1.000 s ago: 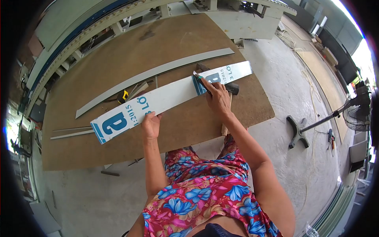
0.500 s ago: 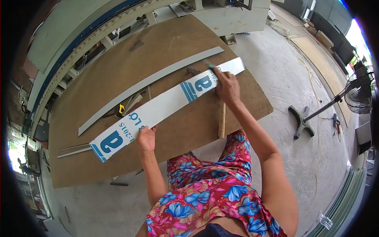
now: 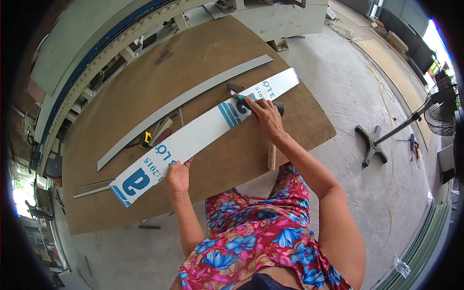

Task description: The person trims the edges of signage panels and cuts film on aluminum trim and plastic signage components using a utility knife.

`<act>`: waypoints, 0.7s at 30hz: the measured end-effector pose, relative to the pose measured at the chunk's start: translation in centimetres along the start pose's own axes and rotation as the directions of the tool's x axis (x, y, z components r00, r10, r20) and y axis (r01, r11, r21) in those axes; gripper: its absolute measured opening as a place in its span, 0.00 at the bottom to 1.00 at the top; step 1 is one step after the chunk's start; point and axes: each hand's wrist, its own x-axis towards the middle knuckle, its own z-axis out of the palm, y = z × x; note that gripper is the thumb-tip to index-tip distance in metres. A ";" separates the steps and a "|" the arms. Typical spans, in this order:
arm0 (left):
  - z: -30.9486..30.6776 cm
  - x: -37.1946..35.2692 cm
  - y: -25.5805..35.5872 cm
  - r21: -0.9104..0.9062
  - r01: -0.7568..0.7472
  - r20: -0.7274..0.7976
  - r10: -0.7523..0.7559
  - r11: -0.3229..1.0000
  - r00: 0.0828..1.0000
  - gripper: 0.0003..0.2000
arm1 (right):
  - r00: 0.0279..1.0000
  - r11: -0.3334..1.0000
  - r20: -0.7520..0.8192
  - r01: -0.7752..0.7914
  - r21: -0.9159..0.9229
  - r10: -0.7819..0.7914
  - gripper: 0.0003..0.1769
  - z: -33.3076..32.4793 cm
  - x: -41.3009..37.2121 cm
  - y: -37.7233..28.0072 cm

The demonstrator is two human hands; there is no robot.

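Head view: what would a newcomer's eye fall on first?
Probably the long white strip with bold blue lettering, slanting across the middle above the brown board; the left hand grips its lower edge and the right hand holds a slim tool over its upper right part. Next, the red-and-blue flowered clothing at the bottom, then the small yellow-and-black tape measure on the board, left of centre.
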 end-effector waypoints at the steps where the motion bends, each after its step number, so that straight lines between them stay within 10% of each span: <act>1: 0.1 0.0 0.1 0.000 -0.001 0.002 0.001 1.000 1.000 0.30 | 1.000 1.000 0.001 -0.030 -0.007 0.030 0.33 0.0 0.1 0.9; 21: 1.2 -0.4 0.7 0.058 0.016 -0.033 -0.014 0.998 0.999 0.32 | 0.973 0.967 -0.074 -0.226 -0.121 0.218 0.32 -0.5 2.1 13.1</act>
